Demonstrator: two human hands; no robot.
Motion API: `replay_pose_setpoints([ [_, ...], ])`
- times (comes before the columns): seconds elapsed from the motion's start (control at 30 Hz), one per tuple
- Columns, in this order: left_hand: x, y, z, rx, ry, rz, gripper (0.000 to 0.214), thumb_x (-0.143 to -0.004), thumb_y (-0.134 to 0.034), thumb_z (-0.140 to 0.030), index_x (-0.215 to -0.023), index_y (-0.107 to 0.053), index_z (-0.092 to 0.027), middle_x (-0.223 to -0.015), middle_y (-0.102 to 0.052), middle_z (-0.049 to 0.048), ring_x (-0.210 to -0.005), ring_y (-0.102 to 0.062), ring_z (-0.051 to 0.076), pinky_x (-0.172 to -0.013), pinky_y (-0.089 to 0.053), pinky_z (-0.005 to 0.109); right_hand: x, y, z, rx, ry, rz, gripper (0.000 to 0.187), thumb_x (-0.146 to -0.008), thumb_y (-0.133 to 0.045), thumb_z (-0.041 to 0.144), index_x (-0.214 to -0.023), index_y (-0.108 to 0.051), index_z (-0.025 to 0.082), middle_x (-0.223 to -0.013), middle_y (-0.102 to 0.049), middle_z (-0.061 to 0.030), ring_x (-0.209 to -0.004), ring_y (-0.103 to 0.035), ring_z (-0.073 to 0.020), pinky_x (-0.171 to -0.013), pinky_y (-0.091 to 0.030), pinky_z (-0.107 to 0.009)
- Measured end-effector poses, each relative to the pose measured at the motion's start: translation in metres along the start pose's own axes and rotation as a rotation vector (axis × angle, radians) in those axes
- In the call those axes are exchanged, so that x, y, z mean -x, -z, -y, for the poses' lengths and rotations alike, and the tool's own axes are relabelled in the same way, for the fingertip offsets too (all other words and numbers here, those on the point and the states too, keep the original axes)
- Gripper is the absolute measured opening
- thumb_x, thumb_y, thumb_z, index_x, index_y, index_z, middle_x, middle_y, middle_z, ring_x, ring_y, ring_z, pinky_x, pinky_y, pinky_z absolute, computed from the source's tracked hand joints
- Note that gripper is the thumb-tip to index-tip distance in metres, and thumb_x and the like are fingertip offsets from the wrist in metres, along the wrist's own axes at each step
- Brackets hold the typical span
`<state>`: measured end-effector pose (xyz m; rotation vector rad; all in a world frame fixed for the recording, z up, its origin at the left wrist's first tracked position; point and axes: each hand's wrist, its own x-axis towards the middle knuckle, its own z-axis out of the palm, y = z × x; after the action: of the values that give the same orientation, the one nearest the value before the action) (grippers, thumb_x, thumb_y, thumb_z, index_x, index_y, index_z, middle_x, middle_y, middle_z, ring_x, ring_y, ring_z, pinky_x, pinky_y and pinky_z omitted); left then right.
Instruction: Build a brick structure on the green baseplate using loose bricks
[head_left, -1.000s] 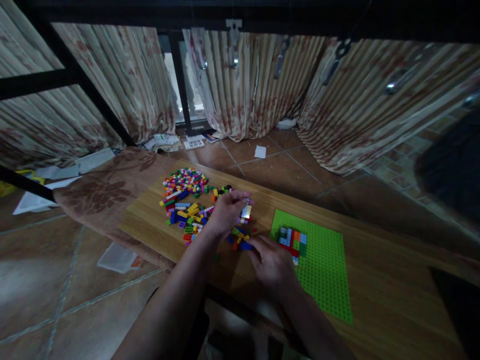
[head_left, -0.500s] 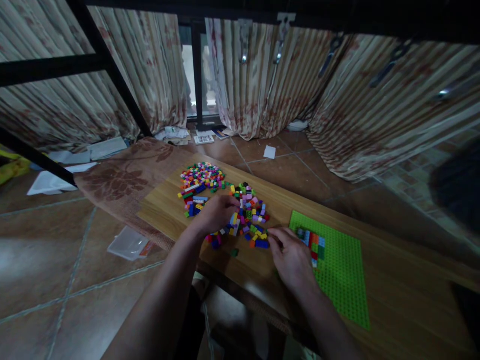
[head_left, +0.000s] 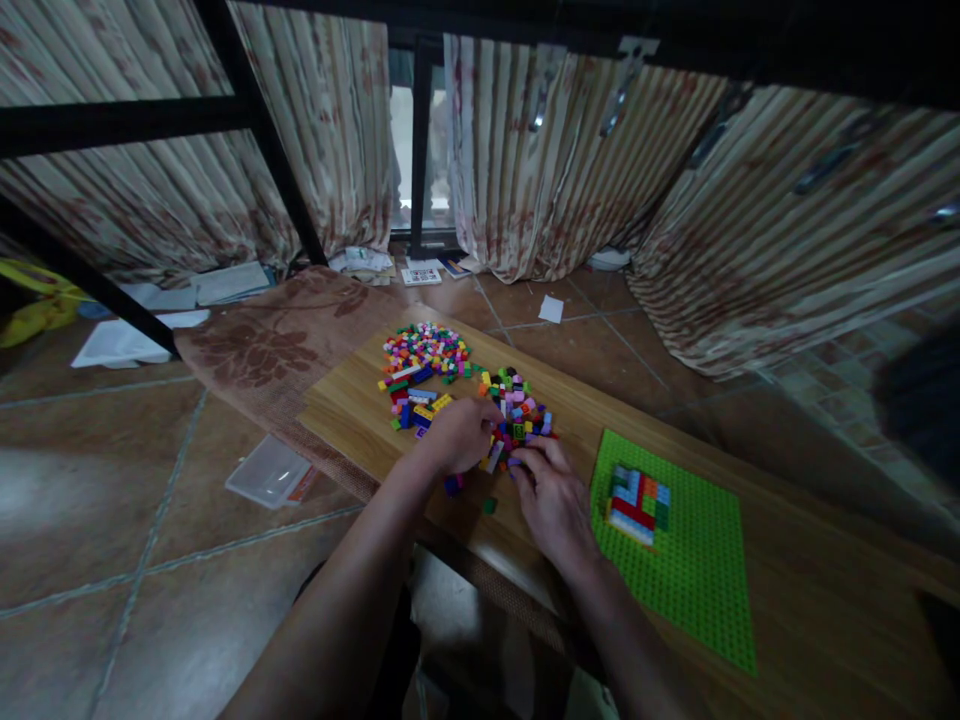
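My left hand (head_left: pixel 466 436) is over the pile of loose toy bricks (head_left: pixel 517 400), its fingers curled down among them; whatever they pinch is hidden. On the pile's near right side is my right hand (head_left: pixel 555 497), thumb and fingers bent together at the bricks. A small purple brick shows by its fingertips, but I cannot make out whether it is gripped. To the right lies a green baseplate (head_left: pixel 705 560), bearing a flat patch of joined bricks (head_left: pixel 637 505) in red, light blue, orange and green.
A heap of smaller bricks (head_left: pixel 427 345) sits at the table's far left. One dark green brick (head_left: pixel 490 505) lies apart near the front edge of the wooden table (head_left: pixel 810 560). A clear plastic tray (head_left: pixel 268 472) is on the tiled floor, left of the table.
My right hand has moved left, away from the baseplate and into the bricks, uncovering more of the joined patch. My left hand stays over the pile. The view has shifted slightly.
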<state>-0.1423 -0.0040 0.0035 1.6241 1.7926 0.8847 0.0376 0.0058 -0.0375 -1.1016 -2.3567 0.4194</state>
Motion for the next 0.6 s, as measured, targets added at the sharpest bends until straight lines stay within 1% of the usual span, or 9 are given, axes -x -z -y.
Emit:
replay_pose_setpoints([
  [0.07, -0.001, -0.001, -0.004, -0.06, -0.006, -0.008, 0.035, -0.075, -0.047, -0.007, -0.089, -0.077, -0.019, -0.084, -0.075, 0.0059, -0.075, -0.065, 0.019, -0.072, -0.046, 0.026, -0.001, 0.001, -0.001, -0.011, -0.007, -0.006, 0.018, -0.091, -0.051, 0.02, -0.095, -0.069, 0.023, -0.109, -0.062, -0.0079, -0.101, -0.06, -0.0237, -0.088, -0.05, -0.038],
  [0.13, -0.002, -0.003, -0.01, -0.084, -0.008, -0.061, 0.032, -0.078, -0.049, -0.011, -0.093, -0.076, -0.018, -0.086, -0.074, 0.0076, -0.075, -0.064, 0.02, -0.072, -0.045, 0.028, -0.001, 0.004, -0.002, -0.039, -0.018, -0.044, 0.016, -0.092, -0.051, 0.022, -0.094, -0.067, 0.022, -0.108, -0.063, -0.008, -0.1, -0.06, -0.0234, -0.088, -0.05, -0.038],
  [0.2, -0.002, -0.005, -0.016, -0.035, -0.001, -0.114, 0.026, -0.082, -0.053, -0.018, -0.094, -0.075, -0.018, -0.086, -0.073, 0.0075, -0.074, -0.063, 0.02, -0.071, -0.045, 0.027, -0.001, 0.01, -0.001, -0.083, -0.048, -0.105, 0.016, -0.093, -0.05, 0.025, -0.095, -0.065, 0.023, -0.105, -0.065, -0.0075, -0.098, -0.061, -0.0224, -0.087, -0.049, -0.037],
  [0.23, -0.001, -0.006, -0.019, 0.026, -0.007, -0.102, 0.024, -0.084, -0.054, -0.023, -0.093, -0.075, -0.017, -0.084, -0.073, 0.0065, -0.073, -0.062, 0.019, -0.069, -0.045, 0.026, -0.001, 0.013, -0.001, -0.107, -0.069, -0.131, 0.016, -0.094, -0.049, 0.027, -0.095, -0.065, 0.023, -0.103, -0.066, -0.0071, -0.096, -0.061, -0.0217, -0.085, -0.049, -0.036],
  [0.27, -0.001, -0.009, -0.022, 0.108, -0.018, -0.053, 0.023, -0.085, -0.055, -0.028, -0.09, -0.075, -0.017, -0.081, -0.072, 0.0052, -0.071, -0.061, 0.018, -0.066, -0.044, 0.025, -0.001, 0.017, 0.0, -0.13, -0.091, -0.15, 0.016, -0.094, -0.049, 0.028, -0.096, -0.064, 0.023, -0.1, -0.066, -0.0066, -0.093, -0.062, -0.0211, -0.083, -0.049, -0.035],
  [0.33, 0.0, -0.015, -0.028, 0.291, -0.032, 0.111, 0.026, -0.085, -0.056, -0.036, -0.084, -0.073, -0.016, -0.072, -0.068, 0.0023, -0.066, -0.059, 0.015, -0.06, -0.043, 0.023, 0.001, 0.024, 0.001, -0.172, -0.124, -0.167, 0.018, -0.095, -0.048, 0.03, -0.095, -0.064, 0.023, -0.093, -0.067, -0.0056, -0.087, -0.063, -0.0202, -0.078, -0.05, -0.033],
  [0.4, 0.0, -0.023, -0.031, 0.443, -0.006, 0.237, 0.027, -0.084, -0.058, -0.038, -0.08, -0.072, -0.015, -0.066, -0.065, 0.0006, -0.061, -0.056, 0.013, -0.057, -0.042, 0.021, 0.003, 0.03, 0.001, -0.221, -0.14, -0.184, 0.017, -0.094, -0.048, 0.029, -0.094, -0.064, 0.023, -0.089, -0.068, -0.0049, -0.084, -0.063, -0.0196, -0.076, -0.05, -0.032],
  [0.5, -0.002, -0.033, -0.036, 0.602, 0.098, 0.29, 0.021, -0.078, -0.065, -0.033, -0.08, -0.072, -0.014, -0.064, -0.063, -0.0002, -0.058, -0.053, 0.011, -0.057, -0.042, 0.021, 0.006, 0.038, -0.003, -0.337, -0.179, -0.226, 0.013, -0.091, -0.052, 0.027, -0.093, -0.065, 0.024, -0.089, -0.068, -0.0037, -0.084, -0.064, -0.0185, -0.077, -0.051, -0.031],
  [0.6, -0.009, -0.045, -0.042, 0.692, 0.136, 0.278, 0.015, -0.071, -0.069, -0.024, -0.081, -0.072, -0.013, -0.066, -0.064, -0.0001, -0.059, -0.055, 0.01, -0.059, -0.044, 0.022, 0.008, 0.049, -0.013, -0.442, -0.218, -0.249, 0.01, -0.087, -0.058, 0.026, -0.09, -0.066, 0.024, -0.087, -0.068, -0.0026, -0.081, -0.064, -0.0174, -0.075, -0.052, -0.03],
])
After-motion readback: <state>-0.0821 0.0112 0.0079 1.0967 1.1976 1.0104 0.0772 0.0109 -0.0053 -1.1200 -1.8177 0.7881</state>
